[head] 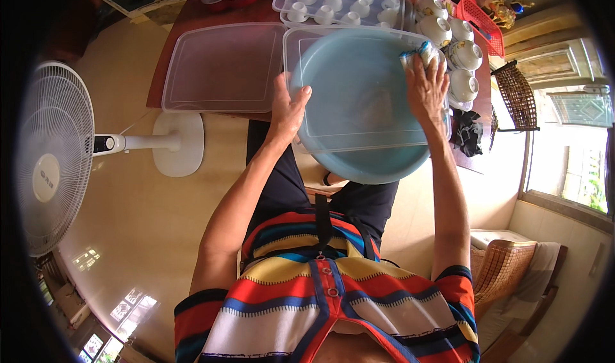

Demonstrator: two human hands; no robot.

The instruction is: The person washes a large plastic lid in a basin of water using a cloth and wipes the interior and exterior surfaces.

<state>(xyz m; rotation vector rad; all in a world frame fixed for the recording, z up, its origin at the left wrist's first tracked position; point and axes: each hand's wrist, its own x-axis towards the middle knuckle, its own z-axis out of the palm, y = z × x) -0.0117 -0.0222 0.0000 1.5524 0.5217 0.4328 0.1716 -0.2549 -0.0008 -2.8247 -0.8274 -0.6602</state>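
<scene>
A clear plastic lid (355,123) lies level above a round blue-green plastic basin (370,173); the basin shows through it. My left hand (289,108) grips the lid's left edge, thumb on top. Near the lid's far right corner, my right hand (427,87) presses a white cloth with blue edging (425,51) against its surface, fingers spread over the cloth. A second clear lid (223,70) rests on the dark red table (166,72), left of the basin. Whether the lid in my hand touches the basin's rim, I cannot tell.
Several small white cups (334,2) stand upside down in a clear plastic box at the back. Upturned white bowls (462,84) crowd the right side, beside a black plastic bag (467,132) and a red basket (475,22). A standing fan (53,171) is on the left.
</scene>
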